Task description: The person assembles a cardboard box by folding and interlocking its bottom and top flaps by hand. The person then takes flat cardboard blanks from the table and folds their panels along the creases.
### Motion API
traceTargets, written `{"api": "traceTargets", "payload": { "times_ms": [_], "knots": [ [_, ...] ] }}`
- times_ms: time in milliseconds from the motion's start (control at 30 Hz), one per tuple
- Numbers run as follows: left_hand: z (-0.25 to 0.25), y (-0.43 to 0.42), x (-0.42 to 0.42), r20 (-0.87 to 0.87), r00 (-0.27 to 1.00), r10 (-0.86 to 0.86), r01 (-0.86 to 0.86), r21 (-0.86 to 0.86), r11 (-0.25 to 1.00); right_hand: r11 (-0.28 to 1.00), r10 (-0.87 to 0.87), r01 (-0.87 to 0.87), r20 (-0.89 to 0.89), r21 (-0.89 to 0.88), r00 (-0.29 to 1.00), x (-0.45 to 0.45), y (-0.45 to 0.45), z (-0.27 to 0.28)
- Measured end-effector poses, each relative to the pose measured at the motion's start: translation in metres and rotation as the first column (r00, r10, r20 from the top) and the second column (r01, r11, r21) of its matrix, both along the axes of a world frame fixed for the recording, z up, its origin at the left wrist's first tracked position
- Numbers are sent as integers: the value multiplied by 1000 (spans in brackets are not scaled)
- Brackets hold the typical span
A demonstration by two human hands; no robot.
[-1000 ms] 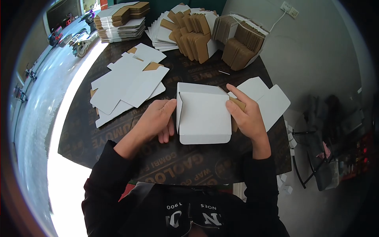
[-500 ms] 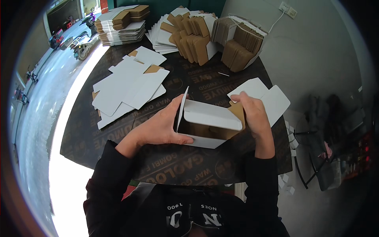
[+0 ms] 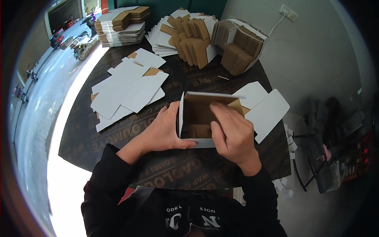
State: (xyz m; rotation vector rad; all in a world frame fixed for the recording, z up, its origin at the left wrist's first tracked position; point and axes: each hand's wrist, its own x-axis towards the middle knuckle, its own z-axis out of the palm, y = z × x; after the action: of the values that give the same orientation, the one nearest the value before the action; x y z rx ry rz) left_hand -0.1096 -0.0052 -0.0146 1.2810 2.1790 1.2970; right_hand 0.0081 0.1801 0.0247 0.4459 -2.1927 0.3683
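A white box with a brown inside [image 3: 197, 109] stands open at the top near the middle of the dark table. My left hand [image 3: 164, 128] grips its left side, thumb along the front wall. Over the right part of the opening is my right hand [image 3: 233, 134], fingers curled and reaching into the box; its fingertips are partly hidden, and I cannot make out what they hold. A white flap stands up at the left edge of the box. To the right, flat white cardboard pieces [image 3: 269, 110] lie on the table.
Flat white blanks [image 3: 128, 87] lie at the left of the dark table [image 3: 158, 166]. Along the back stand a stack of folded cardboard [image 3: 120, 29], a fanned pile [image 3: 191, 37] and a strapped bundle [image 3: 239, 47]. A thin white stick [image 3: 223, 78] lies before the bundle.
The box has turned from its closed white side to show its open inside. My right hand has moved left from the box's right side to over the opening. My left hand now wraps the left side.
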Motion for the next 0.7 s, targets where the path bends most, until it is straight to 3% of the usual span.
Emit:
{"api": "traceTargets", "payload": {
  "times_ms": [100,300,467,633,700],
  "knots": [
    [-6,1,2,-263,965,-16,7,-36,999,976,-118,133,95,-172,988,7,-6,3],
    [-14,3,5,-267,962,-52,41,-48,998,950,-122,197,290,-244,949,18,-3,18],
    [-12,1,8,-290,953,-86,67,-78,995,966,-15,118,410,-228,912,35,1,59],
    [-18,-1,9,-373,916,-146,134,-57,989,984,54,75,669,-162,742,48,7,86],
    [-16,0,9,-406,901,-154,142,-61,988,999,5,27,750,-30,662,48,8,89]
  ]
}}
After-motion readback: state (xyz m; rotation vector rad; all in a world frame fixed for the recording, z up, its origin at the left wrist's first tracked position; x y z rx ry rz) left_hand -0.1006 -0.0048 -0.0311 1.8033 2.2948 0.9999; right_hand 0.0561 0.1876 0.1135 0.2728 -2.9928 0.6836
